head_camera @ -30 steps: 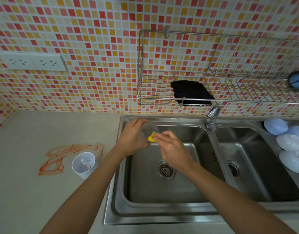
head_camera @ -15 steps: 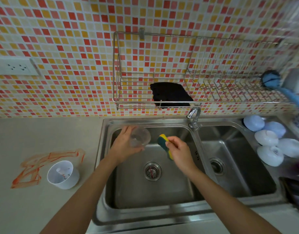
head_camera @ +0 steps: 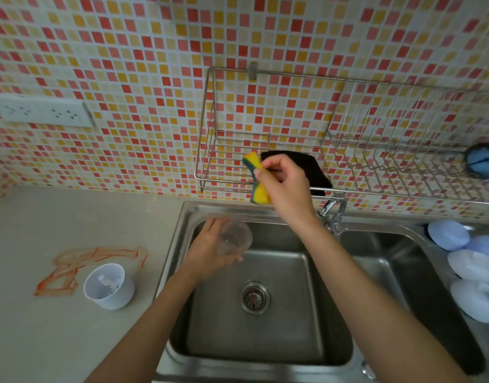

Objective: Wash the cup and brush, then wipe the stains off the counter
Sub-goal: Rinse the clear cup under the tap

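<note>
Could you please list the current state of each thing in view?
Clear plastic cup: held in left hand, over sink.
Yellow-green sponge: squeezed in right hand, at wire rack.
White cup: upright on counter.
Orange stains: unwiped.
Black cloth: on rack.

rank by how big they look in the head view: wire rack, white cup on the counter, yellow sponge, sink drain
1. wire rack
2. white cup
3. and 4. yellow sponge and sink drain: look alike; the right hand hides part of the sponge.

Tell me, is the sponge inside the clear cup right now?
No, the right hand holds the yellow-green sponge up by the wire rack, apart from the clear cup in the left hand.
</note>
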`<state>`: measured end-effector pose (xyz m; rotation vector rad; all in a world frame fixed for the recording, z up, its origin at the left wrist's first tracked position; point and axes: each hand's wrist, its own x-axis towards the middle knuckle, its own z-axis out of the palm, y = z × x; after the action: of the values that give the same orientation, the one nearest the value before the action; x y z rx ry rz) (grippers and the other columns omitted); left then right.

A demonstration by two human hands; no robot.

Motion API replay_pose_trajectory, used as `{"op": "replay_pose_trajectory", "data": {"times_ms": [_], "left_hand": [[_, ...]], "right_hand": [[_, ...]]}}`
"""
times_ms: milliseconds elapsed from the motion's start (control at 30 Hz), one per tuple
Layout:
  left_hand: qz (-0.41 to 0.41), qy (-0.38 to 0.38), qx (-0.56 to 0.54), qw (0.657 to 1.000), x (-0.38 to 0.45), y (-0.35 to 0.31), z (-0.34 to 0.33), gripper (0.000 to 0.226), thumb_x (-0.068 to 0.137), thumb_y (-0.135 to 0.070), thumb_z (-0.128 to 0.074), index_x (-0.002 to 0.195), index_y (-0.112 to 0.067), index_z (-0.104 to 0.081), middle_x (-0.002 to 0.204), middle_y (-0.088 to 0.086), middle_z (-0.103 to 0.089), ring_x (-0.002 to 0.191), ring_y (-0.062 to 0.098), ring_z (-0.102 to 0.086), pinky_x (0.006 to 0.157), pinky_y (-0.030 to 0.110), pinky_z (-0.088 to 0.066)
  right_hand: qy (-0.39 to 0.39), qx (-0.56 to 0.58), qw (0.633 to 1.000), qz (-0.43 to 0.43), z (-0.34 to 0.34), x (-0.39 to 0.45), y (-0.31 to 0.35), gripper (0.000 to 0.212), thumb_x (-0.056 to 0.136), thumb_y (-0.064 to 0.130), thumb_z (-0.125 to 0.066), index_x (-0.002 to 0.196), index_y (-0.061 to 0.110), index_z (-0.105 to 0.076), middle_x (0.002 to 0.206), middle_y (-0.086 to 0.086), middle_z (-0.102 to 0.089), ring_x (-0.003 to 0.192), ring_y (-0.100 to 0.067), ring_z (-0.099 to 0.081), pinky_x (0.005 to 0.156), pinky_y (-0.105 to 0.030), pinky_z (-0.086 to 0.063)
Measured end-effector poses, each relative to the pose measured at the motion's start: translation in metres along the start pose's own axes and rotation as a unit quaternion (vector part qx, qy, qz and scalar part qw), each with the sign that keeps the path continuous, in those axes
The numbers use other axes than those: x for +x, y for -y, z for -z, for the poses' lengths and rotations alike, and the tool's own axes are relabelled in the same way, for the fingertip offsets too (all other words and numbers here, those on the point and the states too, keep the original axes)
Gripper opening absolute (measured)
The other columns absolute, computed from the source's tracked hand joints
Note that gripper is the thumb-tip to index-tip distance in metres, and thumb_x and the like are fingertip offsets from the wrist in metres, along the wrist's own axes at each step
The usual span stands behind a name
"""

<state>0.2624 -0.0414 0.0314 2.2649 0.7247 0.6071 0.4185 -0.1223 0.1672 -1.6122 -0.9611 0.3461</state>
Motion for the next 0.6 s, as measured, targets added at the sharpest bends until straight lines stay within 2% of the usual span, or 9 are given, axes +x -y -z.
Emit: {"op": "replay_pose_trajectory", "data": {"times_ms": [67,133,233,300,333,400,467,533,600], "left_hand": [[0.006,-0.003,0.001,1.000,-0.002,-0.002,0.003,0.087,0.059,-0.032,-0.089,0.132,-0.024,-0.043,0.126,-0.015,-0.041,0.119,0.009,-0.045,0.098,0.026,-0.042],[0.014,-0.002,0.007,1.000,-0.001,-0.001,0.006,0.088,0.059,-0.033,-0.089,0.132,-0.024,-0.042,0.128,-0.014,-0.042,0.121,0.010,-0.045,0.099,0.027,-0.042],[0.020,0.001,0.013,1.000,0.002,0.001,0.010,0.089,0.057,-0.035,-0.090,0.132,-0.025,-0.043,0.131,-0.009,-0.045,0.121,0.013,-0.046,0.100,0.033,-0.045],[0.019,0.002,0.015,1.000,0.003,0.004,0.011,0.090,0.055,-0.035,-0.090,0.131,-0.025,-0.043,0.130,-0.009,-0.045,0.120,0.012,-0.046,0.099,0.032,-0.045],[0.019,0.005,0.016,1.000,0.004,0.004,0.011,0.091,0.055,-0.035,-0.091,0.131,-0.026,-0.043,0.130,-0.010,-0.044,0.120,0.012,-0.046,0.099,0.032,-0.046],[0.019,0.008,0.014,1.000,0.006,0.002,0.009,0.092,0.054,-0.034,-0.091,0.132,-0.027,-0.043,0.129,-0.012,-0.041,0.120,0.011,-0.045,0.100,0.030,-0.045],[0.017,0.010,0.009,1.000,0.009,0.001,0.005,0.094,0.053,-0.033,-0.092,0.133,-0.025,-0.044,0.127,-0.014,-0.039,0.119,0.008,-0.043,0.101,0.028,-0.042],[0.018,0.019,0.014,1.000,0.012,0.000,-0.003,0.094,0.053,-0.034,-0.092,0.134,-0.022,-0.044,0.129,-0.013,-0.040,0.117,0.003,-0.039,0.100,0.022,-0.039],[0.028,0.046,0.012,0.998,0.016,-0.003,-0.016,0.096,0.055,-0.037,-0.091,0.136,-0.021,-0.042,0.134,-0.009,-0.041,0.119,0.003,-0.039,0.100,0.022,-0.038]], "right_hand": [[-0.017,-0.075,0.996,0.035,-0.010,0.025,0.007,0.008,0.087,0.021,-0.068,0.091,0.018,-0.061,0.094,0.006,-0.063,0.086,-0.007,-0.060,0.070,-0.013,-0.047],[-0.019,-0.192,0.980,0.057,-0.022,0.050,0.006,0.010,0.087,0.023,-0.066,0.091,0.016,-0.061,0.100,0.002,-0.060,0.083,-0.008,-0.055,0.062,-0.010,-0.036],[0.007,-0.312,0.950,0.028,-0.040,0.078,-0.011,0.010,0.089,0.024,-0.063,0.092,0.015,-0.061,0.107,-0.001,-0.053,0.080,-0.011,-0.048,0.059,-0.021,-0.033],[0.022,-0.362,0.932,0.006,-0.051,0.090,-0.023,0.012,0.090,0.025,-0.063,0.089,0.013,-0.062,0.099,-0.004,-0.057,0.075,-0.014,-0.054,0.057,-0.027,-0.038],[0.026,-0.377,0.926,-0.003,-0.054,0.094,-0.027,0.015,0.090,0.027,-0.063,0.083,0.014,-0.061,0.088,-0.004,-0.060,0.069,-0.016,-0.057,0.053,-0.027,-0.039],[0.045,-0.388,0.920,-0.017,-0.056,0.094,-0.027,0.029,0.091,0.032,-0.063,0.068,0.016,-0.054,0.064,0.001,-0.054,0.056,-0.016,-0.055,0.048,-0.025,-0.037],[0.065,-0.375,0.925,-0.008,-0.047,0.086,-0.019,0.035,0.093,0.037,-0.059,0.064,0.016,-0.055,0.061,0.001,-0.056,0.054,-0.015,-0.054,0.050,-0.027,-0.039],[0.020,-0.333,0.942,0.045,-0.026,0.067,-0.012,0.028,0.093,0.038,-0.057,0.079,0.016,-0.067,0.079,0.002,-0.066,0.070,-0.014,-0.060,0.060,-0.030,-0.048],[-0.118,-0.272,0.946,0.135,0.008,0.035,-0.015,0.022,0.091,0.033,-0.059,0.087,0.014,-0.070,0.089,0.003,-0.067,0.081,-0.011,-0.060,0.072,-0.030,-0.052]]}}
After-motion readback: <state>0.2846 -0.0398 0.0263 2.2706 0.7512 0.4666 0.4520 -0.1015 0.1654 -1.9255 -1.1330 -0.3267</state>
